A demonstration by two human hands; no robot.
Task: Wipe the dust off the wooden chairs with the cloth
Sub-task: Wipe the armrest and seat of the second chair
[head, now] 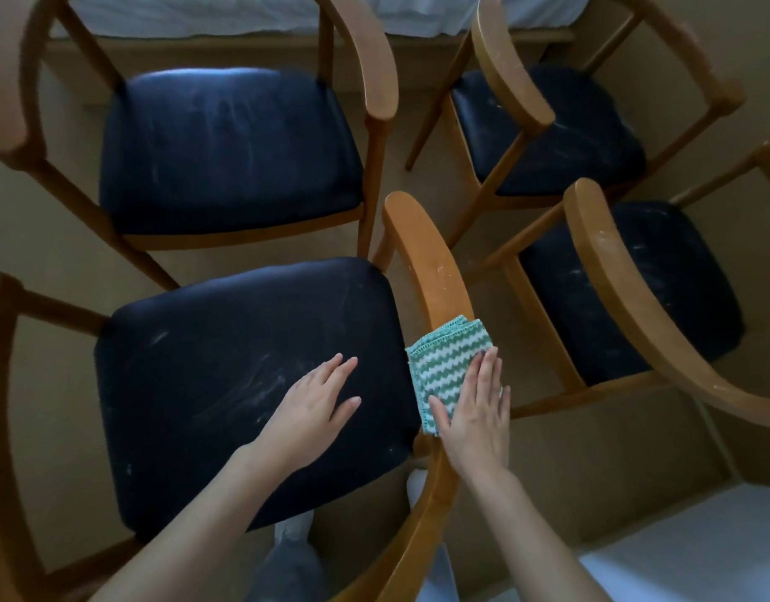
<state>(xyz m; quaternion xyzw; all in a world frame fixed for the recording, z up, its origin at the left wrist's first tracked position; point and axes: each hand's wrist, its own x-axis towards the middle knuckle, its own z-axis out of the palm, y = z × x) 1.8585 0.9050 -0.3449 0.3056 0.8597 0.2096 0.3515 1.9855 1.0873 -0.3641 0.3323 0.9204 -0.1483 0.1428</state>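
Head: right hand [476,410] presses cloth [444,362] on chair rail [426,254]; left hand [313,406] over seat [201,362].

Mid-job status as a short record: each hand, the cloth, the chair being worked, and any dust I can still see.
cloth: green-and-white zigzag, folded, on the near chair's curved top rail
right hand: flat, fingers straight, pressing the cloth
left hand: open over the near seat; contact unclear
dust: specks on rail ahead of cloth; smears on seat
other chairs: three, seats marked white
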